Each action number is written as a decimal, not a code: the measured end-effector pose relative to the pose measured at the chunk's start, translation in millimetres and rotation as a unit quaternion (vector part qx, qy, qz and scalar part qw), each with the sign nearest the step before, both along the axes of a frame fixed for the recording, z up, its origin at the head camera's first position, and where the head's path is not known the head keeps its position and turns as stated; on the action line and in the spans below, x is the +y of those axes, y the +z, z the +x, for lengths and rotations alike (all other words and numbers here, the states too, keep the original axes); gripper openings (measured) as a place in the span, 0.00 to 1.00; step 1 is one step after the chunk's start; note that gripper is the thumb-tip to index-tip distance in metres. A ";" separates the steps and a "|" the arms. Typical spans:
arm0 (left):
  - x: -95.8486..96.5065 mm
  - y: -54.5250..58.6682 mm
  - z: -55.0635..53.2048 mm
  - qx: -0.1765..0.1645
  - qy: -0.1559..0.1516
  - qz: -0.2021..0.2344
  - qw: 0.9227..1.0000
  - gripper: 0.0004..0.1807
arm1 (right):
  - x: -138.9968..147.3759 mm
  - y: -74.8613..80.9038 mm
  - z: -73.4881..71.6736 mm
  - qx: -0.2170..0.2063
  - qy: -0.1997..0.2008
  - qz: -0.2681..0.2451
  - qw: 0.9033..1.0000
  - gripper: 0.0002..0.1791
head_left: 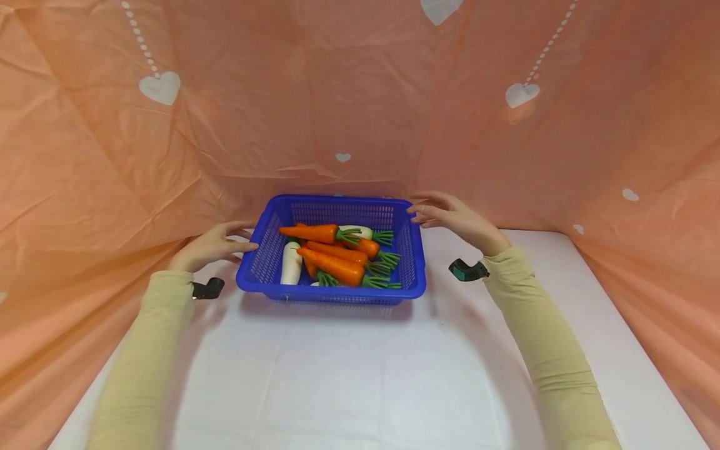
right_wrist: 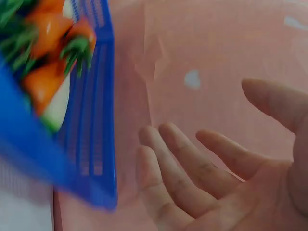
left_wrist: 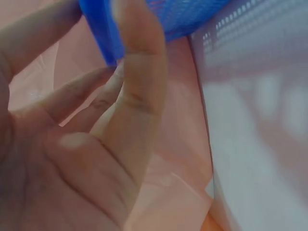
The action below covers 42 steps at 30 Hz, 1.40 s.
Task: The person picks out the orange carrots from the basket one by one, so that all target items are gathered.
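I see a rectangular blue plastic basket [head_left: 417, 256] holding orange carrots [head_left: 340, 269], white radishes [head_left: 291, 265].
Left hand [head_left: 210, 247] touches its rim, fingers relaxed; right hand [head_left: 458, 219], fingers released, beside it.

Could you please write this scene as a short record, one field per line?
Container: blue basket on white table
Contents: orange carrots with green tops, white radishes
Left hand: at the basket's left side, fingers extended
Right hand: by the basket's right side, open, apart from it
Backdrop: orange cloth with white hearts
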<state>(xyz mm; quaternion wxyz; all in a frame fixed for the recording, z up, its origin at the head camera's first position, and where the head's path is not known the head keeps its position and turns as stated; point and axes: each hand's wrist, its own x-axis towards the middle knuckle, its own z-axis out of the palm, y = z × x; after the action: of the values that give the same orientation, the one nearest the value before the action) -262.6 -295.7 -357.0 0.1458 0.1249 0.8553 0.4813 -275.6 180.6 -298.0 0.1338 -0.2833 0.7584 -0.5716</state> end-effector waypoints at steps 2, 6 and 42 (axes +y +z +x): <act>1.1 -0.2 -0.3 -0.005 0.003 0.003 1.000 0.37 | -0.9 -13.4 -17.9 -0.026 0.018 0.026 0.999 0.27; 3.2 0.1 -0.5 -0.018 0.009 0.008 1.000 0.37 | -24.0 -16.8 -15.2 -0.025 0.057 0.060 0.996 0.26; 10.8 6.8 4.0 -0.042 0.022 -0.006 0.999 0.36 | -112.8 -27.8 -11.1 -0.103 0.172 0.294 0.934 0.29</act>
<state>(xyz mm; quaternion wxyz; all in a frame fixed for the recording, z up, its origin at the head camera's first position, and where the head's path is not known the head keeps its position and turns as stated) -258.6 -284.9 -350.2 0.1714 0.0849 0.8539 0.4840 -286.7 67.8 -325.8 0.3848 -0.2974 0.8143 -0.3169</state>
